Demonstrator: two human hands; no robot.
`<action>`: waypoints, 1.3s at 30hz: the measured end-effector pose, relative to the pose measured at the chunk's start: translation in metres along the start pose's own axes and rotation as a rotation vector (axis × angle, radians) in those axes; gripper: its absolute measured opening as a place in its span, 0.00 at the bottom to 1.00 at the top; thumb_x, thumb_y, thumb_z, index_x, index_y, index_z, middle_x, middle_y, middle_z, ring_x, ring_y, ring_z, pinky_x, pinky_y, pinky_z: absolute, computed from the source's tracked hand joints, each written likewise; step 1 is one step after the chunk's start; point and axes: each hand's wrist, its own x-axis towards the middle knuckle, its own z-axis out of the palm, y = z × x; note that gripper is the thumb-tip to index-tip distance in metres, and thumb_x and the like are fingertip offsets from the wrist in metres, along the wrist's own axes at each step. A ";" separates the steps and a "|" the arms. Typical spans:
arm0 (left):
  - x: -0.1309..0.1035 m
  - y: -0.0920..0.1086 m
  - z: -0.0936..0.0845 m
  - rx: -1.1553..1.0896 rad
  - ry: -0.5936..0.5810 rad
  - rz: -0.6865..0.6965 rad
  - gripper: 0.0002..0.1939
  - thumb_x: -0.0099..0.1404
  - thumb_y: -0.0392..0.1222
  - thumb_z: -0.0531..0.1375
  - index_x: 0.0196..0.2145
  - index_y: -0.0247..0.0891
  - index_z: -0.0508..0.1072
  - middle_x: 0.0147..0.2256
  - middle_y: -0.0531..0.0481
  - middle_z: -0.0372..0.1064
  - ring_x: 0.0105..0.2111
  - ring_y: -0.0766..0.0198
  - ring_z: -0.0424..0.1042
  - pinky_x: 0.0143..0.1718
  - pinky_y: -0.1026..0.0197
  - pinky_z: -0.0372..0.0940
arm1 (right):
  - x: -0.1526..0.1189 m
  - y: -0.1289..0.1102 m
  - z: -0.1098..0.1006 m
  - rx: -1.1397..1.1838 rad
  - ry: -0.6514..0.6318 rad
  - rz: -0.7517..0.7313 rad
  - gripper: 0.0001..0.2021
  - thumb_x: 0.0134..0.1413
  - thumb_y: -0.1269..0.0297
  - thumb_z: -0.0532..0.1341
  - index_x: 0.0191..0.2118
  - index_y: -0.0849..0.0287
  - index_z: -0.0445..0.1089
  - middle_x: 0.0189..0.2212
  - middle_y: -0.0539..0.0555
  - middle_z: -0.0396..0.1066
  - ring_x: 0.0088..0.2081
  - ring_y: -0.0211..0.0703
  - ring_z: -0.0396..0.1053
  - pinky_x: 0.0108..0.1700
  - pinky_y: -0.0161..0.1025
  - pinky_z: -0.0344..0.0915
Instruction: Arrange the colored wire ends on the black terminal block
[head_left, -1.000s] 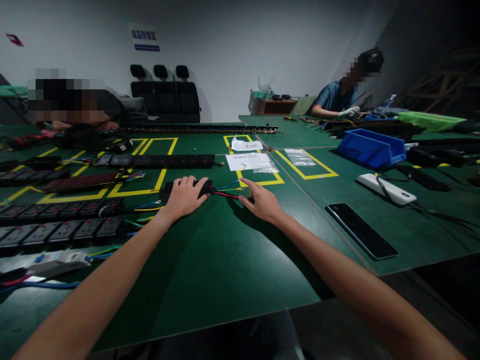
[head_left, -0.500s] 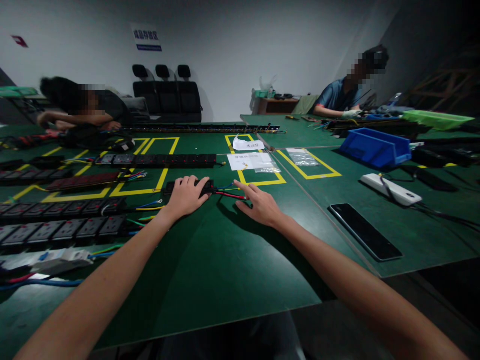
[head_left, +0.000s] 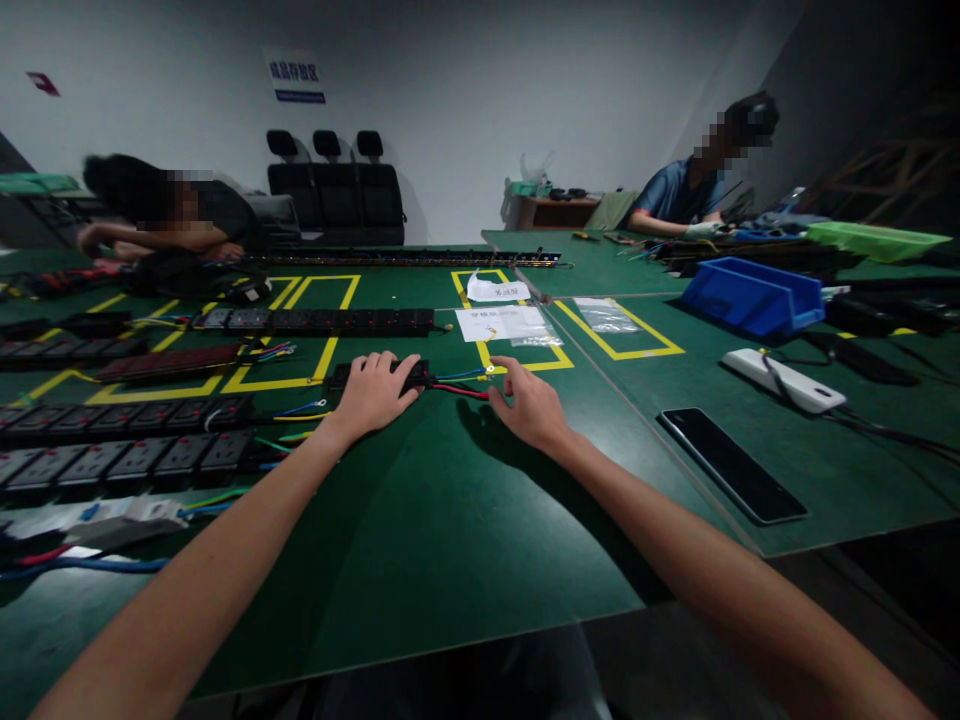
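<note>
My left hand (head_left: pixel 377 393) lies over a short black socket block (head_left: pixel 417 374), fingers bent across its far side and thumb on its near side. Much of the block is hidden under that hand. Out of its right end run a blue wire (head_left: pixel 459 376), tipped with a ring terminal (head_left: pixel 490 370), and a red wire (head_left: pixel 459 391). My right hand (head_left: pixel 531 408) hovers just right of the wire ends, thumb and index finger apart. Whether its thumb touches the red wire's tip, I cannot tell.
Several socket strips (head_left: pixel 127 460) with loose wires lie at left. Paper labels (head_left: pixel 491 325) sit beyond the hands. At right are a phone (head_left: pixel 731 465), a white power strip (head_left: pixel 784 380) and a blue bin (head_left: pixel 750 297). Two people sit across the table.
My right hand has drawn slightly right, away from the wires, so the blue wire's ring terminal now shows. My left hand has stayed on the block.
</note>
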 end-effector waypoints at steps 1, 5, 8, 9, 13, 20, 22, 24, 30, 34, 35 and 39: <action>0.000 0.000 0.000 0.001 0.001 0.000 0.31 0.77 0.57 0.51 0.71 0.40 0.63 0.54 0.32 0.68 0.53 0.40 0.67 0.53 0.45 0.58 | 0.000 0.000 0.000 -0.003 0.003 0.011 0.24 0.67 0.61 0.56 0.65 0.58 0.65 0.40 0.56 0.77 0.36 0.48 0.73 0.34 0.39 0.59; 0.000 0.000 0.000 -0.001 -0.003 -0.007 0.32 0.77 0.57 0.51 0.71 0.39 0.63 0.55 0.32 0.68 0.54 0.39 0.66 0.53 0.44 0.57 | 0.000 -0.002 -0.002 -0.019 0.011 0.018 0.20 0.66 0.63 0.57 0.61 0.57 0.68 0.39 0.56 0.77 0.37 0.48 0.73 0.34 0.39 0.59; 0.000 0.000 -0.001 -0.009 -0.010 -0.008 0.32 0.77 0.57 0.51 0.71 0.40 0.63 0.55 0.32 0.68 0.54 0.40 0.66 0.53 0.44 0.57 | 0.000 -0.002 -0.002 -0.048 0.002 0.025 0.18 0.66 0.62 0.57 0.59 0.56 0.70 0.40 0.56 0.77 0.37 0.48 0.73 0.34 0.39 0.59; 0.000 0.000 -0.002 -0.011 -0.012 -0.008 0.32 0.77 0.57 0.50 0.71 0.40 0.63 0.55 0.32 0.68 0.54 0.40 0.66 0.53 0.44 0.57 | 0.000 -0.002 -0.002 -0.060 -0.002 0.032 0.17 0.67 0.62 0.57 0.58 0.56 0.70 0.40 0.56 0.77 0.36 0.48 0.73 0.34 0.39 0.59; 0.000 0.000 -0.002 -0.011 -0.015 -0.004 0.32 0.77 0.58 0.50 0.71 0.39 0.62 0.55 0.32 0.68 0.54 0.40 0.66 0.54 0.44 0.58 | 0.001 -0.003 -0.004 -0.099 -0.028 0.066 0.16 0.67 0.62 0.57 0.58 0.56 0.71 0.41 0.56 0.78 0.37 0.47 0.73 0.35 0.39 0.58; 0.000 -0.001 -0.001 -0.033 -0.011 0.004 0.32 0.77 0.57 0.48 0.71 0.39 0.62 0.56 0.31 0.68 0.54 0.39 0.66 0.54 0.43 0.58 | 0.002 -0.005 -0.007 -0.136 -0.143 0.118 0.18 0.66 0.63 0.58 0.58 0.55 0.72 0.40 0.55 0.79 0.39 0.49 0.74 0.35 0.39 0.58; 0.000 -0.001 0.000 -0.032 -0.007 0.004 0.32 0.77 0.57 0.48 0.71 0.39 0.62 0.55 0.31 0.68 0.54 0.39 0.66 0.54 0.43 0.58 | 0.003 -0.005 -0.007 -0.134 -0.157 0.122 0.15 0.66 0.63 0.58 0.55 0.54 0.74 0.40 0.55 0.79 0.39 0.49 0.74 0.35 0.39 0.59; 0.000 -0.001 0.000 -0.031 -0.004 0.006 0.32 0.77 0.58 0.48 0.71 0.39 0.62 0.56 0.31 0.68 0.54 0.40 0.66 0.54 0.43 0.58 | 0.004 -0.004 -0.008 -0.132 -0.166 0.115 0.12 0.66 0.62 0.59 0.51 0.54 0.76 0.41 0.56 0.80 0.40 0.50 0.75 0.35 0.39 0.59; 0.000 -0.001 0.001 -0.041 -0.004 0.003 0.32 0.77 0.58 0.48 0.71 0.39 0.62 0.56 0.31 0.68 0.54 0.39 0.66 0.54 0.43 0.57 | 0.004 -0.005 -0.010 -0.148 -0.228 0.102 0.09 0.67 0.62 0.59 0.43 0.52 0.78 0.41 0.55 0.81 0.40 0.49 0.76 0.34 0.38 0.57; -0.001 -0.001 0.001 0.007 0.004 -0.002 0.32 0.77 0.58 0.48 0.71 0.40 0.63 0.55 0.32 0.68 0.53 0.40 0.66 0.53 0.44 0.58 | 0.004 -0.005 -0.009 -0.140 -0.216 0.135 0.11 0.67 0.61 0.59 0.51 0.52 0.75 0.38 0.54 0.81 0.38 0.48 0.76 0.33 0.38 0.56; -0.001 0.000 0.001 0.008 0.004 -0.002 0.32 0.77 0.58 0.48 0.71 0.40 0.63 0.55 0.32 0.68 0.53 0.40 0.66 0.53 0.44 0.58 | 0.004 -0.005 -0.009 -0.136 -0.212 0.143 0.13 0.67 0.61 0.59 0.54 0.53 0.74 0.38 0.54 0.81 0.37 0.48 0.75 0.33 0.38 0.56; 0.000 0.000 0.001 -0.016 -0.001 -0.003 0.32 0.77 0.58 0.48 0.71 0.40 0.62 0.56 0.31 0.68 0.54 0.40 0.66 0.53 0.44 0.57 | 0.004 -0.004 -0.008 -0.137 -0.213 0.150 0.18 0.67 0.61 0.59 0.60 0.54 0.70 0.37 0.53 0.81 0.36 0.49 0.75 0.32 0.38 0.55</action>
